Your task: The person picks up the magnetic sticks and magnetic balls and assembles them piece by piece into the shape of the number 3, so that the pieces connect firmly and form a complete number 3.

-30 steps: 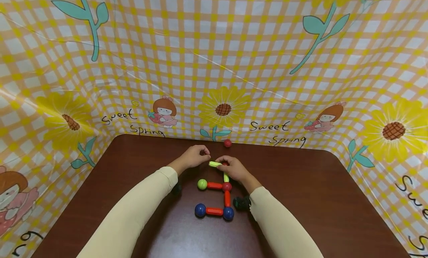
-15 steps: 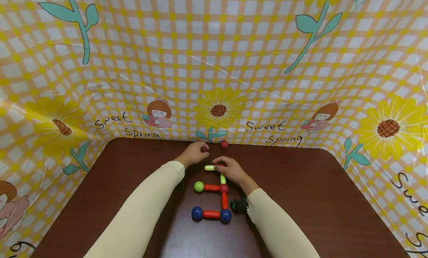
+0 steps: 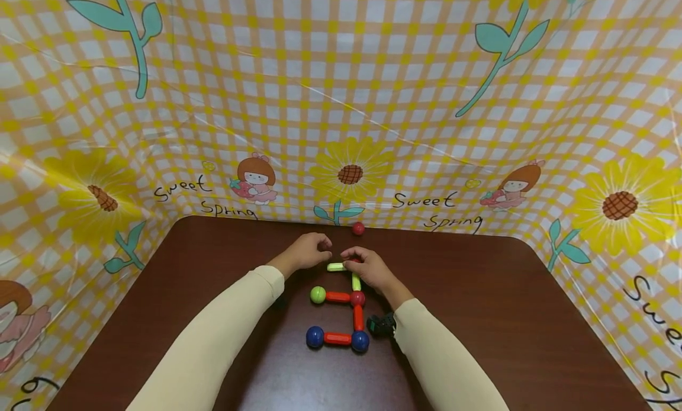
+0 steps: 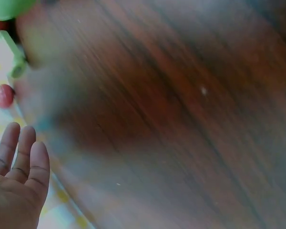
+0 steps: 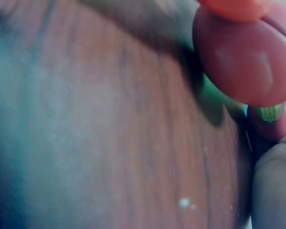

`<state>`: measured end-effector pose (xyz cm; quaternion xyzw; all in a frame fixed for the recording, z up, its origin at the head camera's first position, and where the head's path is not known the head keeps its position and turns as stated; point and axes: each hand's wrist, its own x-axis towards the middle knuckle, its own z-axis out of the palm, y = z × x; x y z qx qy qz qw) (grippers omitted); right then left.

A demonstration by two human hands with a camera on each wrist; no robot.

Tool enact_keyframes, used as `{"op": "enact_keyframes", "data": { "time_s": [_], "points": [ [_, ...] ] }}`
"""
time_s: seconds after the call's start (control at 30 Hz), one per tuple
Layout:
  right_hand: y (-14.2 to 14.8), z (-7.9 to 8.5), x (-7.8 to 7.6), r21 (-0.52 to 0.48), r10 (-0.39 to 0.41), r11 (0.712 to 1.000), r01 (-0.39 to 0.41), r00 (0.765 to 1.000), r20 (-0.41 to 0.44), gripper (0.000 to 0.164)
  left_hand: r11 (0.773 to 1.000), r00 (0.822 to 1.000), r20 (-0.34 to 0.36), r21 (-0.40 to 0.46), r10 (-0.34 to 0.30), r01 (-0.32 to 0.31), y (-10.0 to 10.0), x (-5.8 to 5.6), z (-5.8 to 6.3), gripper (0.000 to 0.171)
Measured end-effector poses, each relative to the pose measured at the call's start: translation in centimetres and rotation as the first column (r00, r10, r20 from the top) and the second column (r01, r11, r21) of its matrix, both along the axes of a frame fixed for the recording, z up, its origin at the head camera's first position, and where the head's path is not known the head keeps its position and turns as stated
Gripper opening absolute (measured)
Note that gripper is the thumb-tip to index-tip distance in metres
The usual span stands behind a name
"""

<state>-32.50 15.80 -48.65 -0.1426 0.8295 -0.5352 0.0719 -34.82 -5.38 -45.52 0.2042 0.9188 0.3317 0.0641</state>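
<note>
In the head view my right hand (image 3: 373,270) pinches the right end of a level yellow-green magnetic rod (image 3: 335,267), beside a red ball (image 3: 355,261) mostly covered by its fingers. A second yellow-green rod (image 3: 356,282) runs from there to a nearer red ball (image 3: 357,298). Red rods join that ball to a green ball (image 3: 318,295) and to a blue ball (image 3: 360,341), which links by another red rod (image 3: 338,339) to a second blue ball (image 3: 315,337). My left hand (image 3: 306,251) holds nothing, its fingers relaxed, just left of the level rod.
A loose red ball (image 3: 358,228) lies at the far edge of the dark brown table (image 3: 469,316). Behind and on both sides hangs a checked, flower-printed cloth (image 3: 298,115). A black wrist camera (image 3: 380,324) sits close to the right of the red-rod column.
The yellow-green rod in my right hand has gone from slanted to level. My left hand shifted slightly away and came back. The whole head view moved a little.
</note>
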Motion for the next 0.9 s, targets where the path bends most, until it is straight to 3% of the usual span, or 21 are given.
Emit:
{"op": "enact_keyframes", "data": {
  "time_s": [0.2, 0.3, 0.43, 0.53, 0.7, 0.9],
  "points": [
    [0.4, 0.1, 0.1, -0.058, 0.01, 0.998, -0.007, 0.999, 0.039, 0.028, 0.995, 0.996, -0.034, -0.051, -0.083, 0.081, -0.1, 1.7, 0.9, 0.027],
    [0.4, 1.2, 0.8, -0.087, 0.019, 0.996, -0.015, 0.998, 0.055, 0.03, 0.991, 0.992, -0.052, -0.076, -0.116, 0.111, -0.5, 2.6, 1.3, 0.026],
    [0.0, 2.9, 1.7, -0.1, 0.02, 0.995, -0.015, 0.998, 0.054, 0.028, 0.987, 0.99, -0.061, -0.106, -0.124, 0.117, -1.1, 3.4, 1.6, 0.023],
    [-0.1, 3.2, 1.8, -0.103, 0.009, 0.995, -0.003, 0.998, 0.056, 0.028, 0.989, 0.993, -0.032, -0.104, -0.111, 0.107, -1.4, 3.8, 1.6, 0.023],
    [0.1, 2.2, 1.1, -0.152, 0.005, 0.988, 0.009, 0.996, 0.091, 0.032, 0.993, 0.996, 0.046, -0.086, -0.081, 0.085, -1.7, 4.2, 1.2, 0.028],
    [0.5, 0.1, -0.1, -0.189, -0.04, 0.98, 0.06, 0.993, 0.108, 0.033, 0.998, 0.998, 0.048, -0.018, -0.051, 0.052, -2.1, 4.2, 0.1, 0.03]
  ]
}}
